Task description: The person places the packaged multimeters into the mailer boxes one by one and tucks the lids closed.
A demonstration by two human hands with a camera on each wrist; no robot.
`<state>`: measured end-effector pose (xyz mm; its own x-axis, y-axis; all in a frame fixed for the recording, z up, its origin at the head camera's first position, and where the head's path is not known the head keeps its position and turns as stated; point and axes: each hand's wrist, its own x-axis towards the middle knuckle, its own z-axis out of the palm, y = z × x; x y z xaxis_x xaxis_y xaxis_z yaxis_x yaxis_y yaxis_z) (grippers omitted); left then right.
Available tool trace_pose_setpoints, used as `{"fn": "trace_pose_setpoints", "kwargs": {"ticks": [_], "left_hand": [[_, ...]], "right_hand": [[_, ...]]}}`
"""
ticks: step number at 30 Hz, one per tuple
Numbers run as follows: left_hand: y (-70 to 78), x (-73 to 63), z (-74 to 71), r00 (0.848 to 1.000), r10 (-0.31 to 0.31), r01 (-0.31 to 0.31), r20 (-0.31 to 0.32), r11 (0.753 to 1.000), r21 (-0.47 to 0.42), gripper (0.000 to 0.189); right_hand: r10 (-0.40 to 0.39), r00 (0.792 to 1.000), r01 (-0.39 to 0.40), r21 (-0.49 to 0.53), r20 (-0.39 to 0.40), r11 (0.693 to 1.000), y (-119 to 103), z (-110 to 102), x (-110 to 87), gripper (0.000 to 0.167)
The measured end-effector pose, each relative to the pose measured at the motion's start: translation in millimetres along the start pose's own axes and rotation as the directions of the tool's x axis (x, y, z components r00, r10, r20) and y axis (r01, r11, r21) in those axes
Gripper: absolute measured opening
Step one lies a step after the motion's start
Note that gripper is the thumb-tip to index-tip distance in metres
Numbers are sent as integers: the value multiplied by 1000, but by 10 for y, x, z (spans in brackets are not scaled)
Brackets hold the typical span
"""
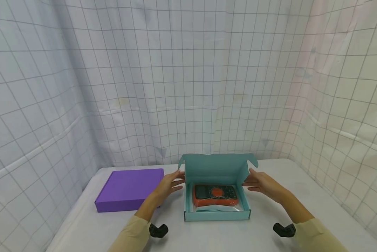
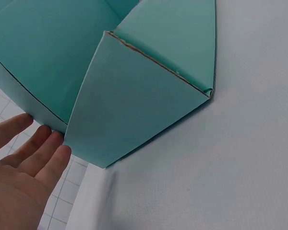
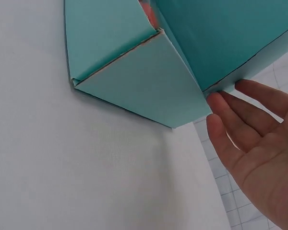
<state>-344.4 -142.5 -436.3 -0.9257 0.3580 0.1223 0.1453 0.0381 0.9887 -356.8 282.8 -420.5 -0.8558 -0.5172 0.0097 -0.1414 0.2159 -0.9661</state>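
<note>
A teal cardboard box (image 1: 218,216) lies on the table with its lid (image 1: 217,167) raised and its side flaps sticking out. Inside is an orange and black multimeter (image 1: 216,195), with clear plastic wrapping around it. My left hand (image 1: 171,183) is at the box's left rear; in the left wrist view, its straight fingers (image 2: 53,153) touch the lid's side flap. On the opposite side my right hand (image 1: 262,183) reaches the right rear, and its extended fingers (image 3: 223,110) touch the flap there. Neither hand curls round the box.
A closed purple box (image 1: 130,187) lies to the left of the teal one, close to my left forearm. Under both is a white-covered table (image 1: 207,238). Grid-patterned white curtains (image 1: 188,87) hang behind and at both sides.
</note>
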Motion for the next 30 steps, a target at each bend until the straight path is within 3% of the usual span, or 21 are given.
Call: {"fn": "trace_pose_setpoints", "kwargs": {"ticks": [7, 14, 26, 30], "left_hand": [[-15, -57, -11, 999, 23, -23, 37, 1000, -1, 81], [11, -111, -22, 998, -19, 16, 62, 998, 56, 80], [33, -163, -47, 988, 9, -33, 157, 988, 153, 65], [13, -179, -93, 983, -5, -27, 182, 985, 173, 63]], "right_hand": [[21, 1000, -21, 35, 9, 999, -49, 58, -56, 85], [9, 996, -11, 20, 85, 1000, -88, 75, -142, 87], [-78, 987, 69, 64, 143, 996, 49, 25, -167, 55], [-72, 983, 62, 67, 166, 996, 73, 1, -145, 47]]}}
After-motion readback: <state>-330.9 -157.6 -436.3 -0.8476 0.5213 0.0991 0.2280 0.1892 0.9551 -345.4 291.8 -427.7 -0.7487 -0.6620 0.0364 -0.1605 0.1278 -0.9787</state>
